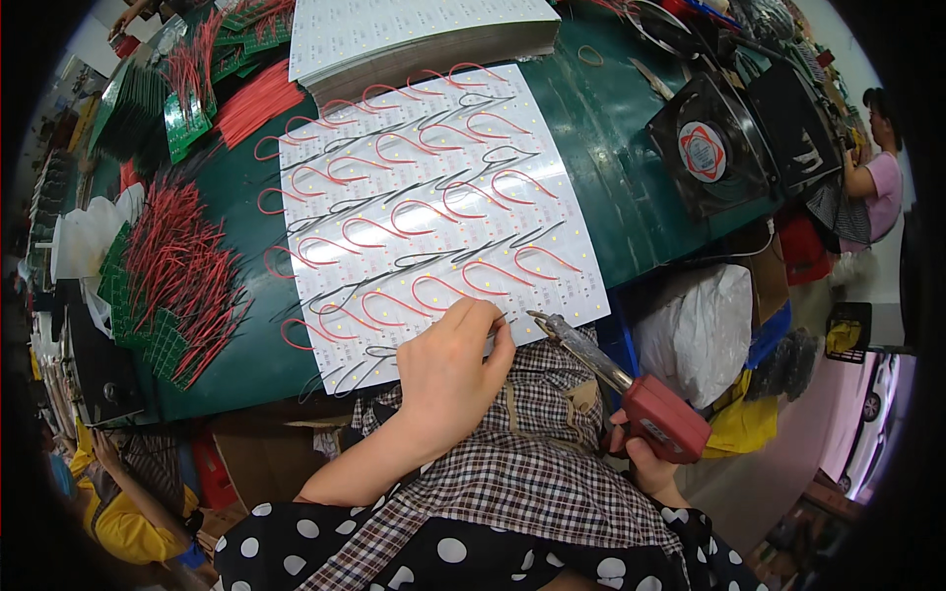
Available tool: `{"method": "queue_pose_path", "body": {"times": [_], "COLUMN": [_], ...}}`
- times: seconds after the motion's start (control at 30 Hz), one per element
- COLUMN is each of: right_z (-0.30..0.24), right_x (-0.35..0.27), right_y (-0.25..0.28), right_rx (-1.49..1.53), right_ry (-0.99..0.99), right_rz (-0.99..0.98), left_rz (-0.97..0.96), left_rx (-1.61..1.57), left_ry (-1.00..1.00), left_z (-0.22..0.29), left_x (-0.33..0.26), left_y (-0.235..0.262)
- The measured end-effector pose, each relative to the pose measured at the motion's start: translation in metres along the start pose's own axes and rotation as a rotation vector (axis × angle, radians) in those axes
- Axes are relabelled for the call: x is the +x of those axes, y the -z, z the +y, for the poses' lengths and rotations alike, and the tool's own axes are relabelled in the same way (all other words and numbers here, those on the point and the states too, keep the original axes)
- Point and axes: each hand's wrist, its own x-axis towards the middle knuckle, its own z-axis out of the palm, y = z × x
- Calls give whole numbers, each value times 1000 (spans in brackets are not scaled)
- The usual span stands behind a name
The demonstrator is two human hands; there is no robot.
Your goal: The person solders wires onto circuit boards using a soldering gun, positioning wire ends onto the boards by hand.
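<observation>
My left hand (pixel 455 366) rests over the near edge of a white circuit board panel (pixel 585 294), thumb and fingers pinched together. A thin black wire seems to show at its fingertips, partly hidden. In my right hand (pixel 647 461) is a red-bodied soldering gun (pixel 666 419), gripped by its handle at the right of my lap. Its long metal barrel points up and left, with the tip close to the left fingertips, beside the panel's near edge. Rows of curved red wires (pixel 389 323) alternate with rows of black wires (pixel 370 288) across the panel.
A thick stack of white panels (pixel 434 61) stands behind on the green table (pixel 631 222). Bundled red wires and green boards (pixel 182 286) lie left. A black fan (pixel 705 153) sits at right, above a plastic bag (pixel 695 315). Other people are at both sides.
</observation>
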Motion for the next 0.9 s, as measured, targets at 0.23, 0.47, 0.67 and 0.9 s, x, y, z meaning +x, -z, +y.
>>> {"method": "queue_pose_path", "body": {"times": [0.23, 0.47, 0.67, 0.9], "right_z": [6, 17, 9, -5], "right_x": [1, -8, 3, 4], "right_y": [12, 8, 19, 2], "right_rx": [-18, -15, -535, -40], "right_ry": [-66, -68, 105, -118], "right_rz": [-82, 33, -97, 14], "left_rz": [-19, -19, -36, -46], "left_rx": [-3, 4, 28, 41], "left_ry": [10, 10, 21, 23], "left_z": [0, 0, 2, 3], "left_x": [3, 3, 5, 3], "left_y": [-1, -2, -1, 0]}}
